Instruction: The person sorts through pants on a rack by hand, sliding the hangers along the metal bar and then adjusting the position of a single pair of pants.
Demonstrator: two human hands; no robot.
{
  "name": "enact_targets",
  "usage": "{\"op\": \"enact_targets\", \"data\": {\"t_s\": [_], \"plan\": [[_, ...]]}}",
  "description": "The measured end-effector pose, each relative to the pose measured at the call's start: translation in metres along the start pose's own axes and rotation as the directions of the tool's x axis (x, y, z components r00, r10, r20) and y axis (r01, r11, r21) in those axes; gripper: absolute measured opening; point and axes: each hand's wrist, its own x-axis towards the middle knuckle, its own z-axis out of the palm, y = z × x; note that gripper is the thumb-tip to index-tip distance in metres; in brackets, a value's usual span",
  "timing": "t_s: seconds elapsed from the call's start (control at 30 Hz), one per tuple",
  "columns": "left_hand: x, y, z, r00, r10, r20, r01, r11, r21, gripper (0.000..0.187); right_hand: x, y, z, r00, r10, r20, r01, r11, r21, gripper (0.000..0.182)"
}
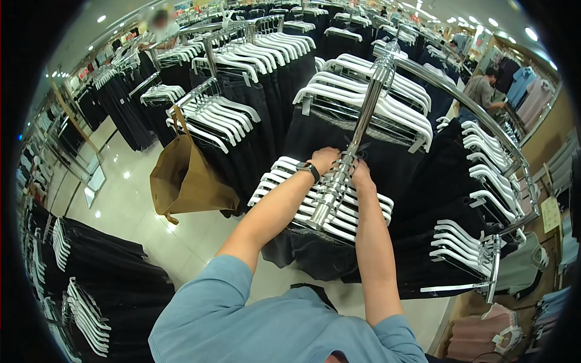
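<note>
Both arms reach forward over a chrome display rail (369, 112) hung with white hangers (281, 181) and dark garments (311, 253). My left hand (327, 160), with a dark watch (309, 171) on its wrist, is closed just left of the rail. Close on the rail's other side, my right hand (361, 173) has its fingers curled in. Both sets of fingertips are partly hidden at a black garment (387, 158) hanging beyond the near hangers. A small dark strip (363, 147) shows by the rail above my hands. What the fingers grip is hidden.
A brown bag (195, 178) hangs from the neighbouring rack at left. More racks of dark garments (121, 115) stand around. A curved chrome rail (478, 112) with white hangers runs at right. A person (481, 94) stands at far right. Tiled floor (130, 193) shows at left.
</note>
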Motion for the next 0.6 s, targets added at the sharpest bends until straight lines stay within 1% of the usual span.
{"op": "enact_targets", "data": {"t_s": [0.07, 0.1, 0.13, 0.2, 0.23, 0.3, 0.4, 0.43, 0.47, 0.53, 0.57, 0.6], "plan": [[-0.004, -0.011, 0.009, 0.991, 0.098, -0.09, -0.103, 0.993, -0.051, 0.026, -0.002, -0.002, 0.001, 0.999, -0.025, -0.03, 0.024, 0.999, -0.047, 0.029], [-0.001, -0.016, 0.014, 0.989, 0.125, -0.08, -0.13, 0.989, -0.064, 0.027, -0.003, -0.002, 0.002, 0.999, 0.0, -0.051, -0.001, 1.0, -0.006, 0.025], [-0.006, -0.012, 0.01, 0.976, 0.164, -0.142, -0.175, 0.982, -0.068, 0.027, -0.004, -0.009, -0.005, 0.998, 0.052, -0.027, -0.051, 0.998, 0.037, 0.024], [-0.008, -0.01, 0.008, 0.958, 0.219, -0.187, -0.231, 0.972, -0.045, 0.026, -0.008, -0.021, -0.017, 0.987, 0.155, 0.031, -0.158, 0.98, 0.117, 0.022], [-0.007, -0.011, 0.009, 0.949, 0.239, -0.204, -0.25, 0.968, -0.03, 0.025, -0.011, -0.02, -0.017, 0.993, 0.112, -0.024, -0.109, 0.99, 0.089, 0.021], [-0.003, -0.008, 0.007, 0.981, 0.157, -0.117, -0.165, 0.985, -0.057, 0.027, -0.014, -0.019, -0.014, 0.991, 0.013, -0.135, -0.01, 1.0, 0.024, 0.019], [0.008, -0.013, 0.011, 0.997, 0.052, 0.05, -0.046, 0.994, -0.1, 0.033, -0.016, -0.011, -0.007, 0.957, -0.077, -0.281, 0.089, 0.996, 0.029, 0.018], [0.007, -0.016, 0.018, 0.993, 0.099, -0.071, -0.107, 0.987, -0.12, 0.026, -0.015, -0.006, -0.003, 0.941, -0.099, -0.323, 0.127, 0.989, 0.069, 0.017], [0.004, -0.007, 0.011, 0.997, 0.063, -0.052, -0.069, 0.99, -0.121, 0.026, -0.018, -0.012, -0.014, 0.968, -0.059, -0.245, 0.088, 0.99, 0.109, 0.018], [0.003, 0.007, -0.002, 1.0, -0.004, -0.011, 0.003, 0.993, -0.116, 0.025, -0.023, -0.02, -0.02, 0.956, -0.011, -0.293, 0.066, 0.982, 0.179, 0.019], [0.007, 0.003, 0.003, 0.999, 0.026, -0.022, -0.028, 0.993, -0.117, 0.027, -0.021, -0.014, -0.019, 0.969, 0.003, -0.248, 0.045, 0.981, 0.187, 0.02], [0.007, 0.004, 0.003, 1.0, -0.01, 0.009, 0.011, 0.992, -0.125, 0.026, -0.02, -0.011, -0.016, 0.964, 0.039, -0.264, 0.027, 0.97, 0.242, 0.02]]}}
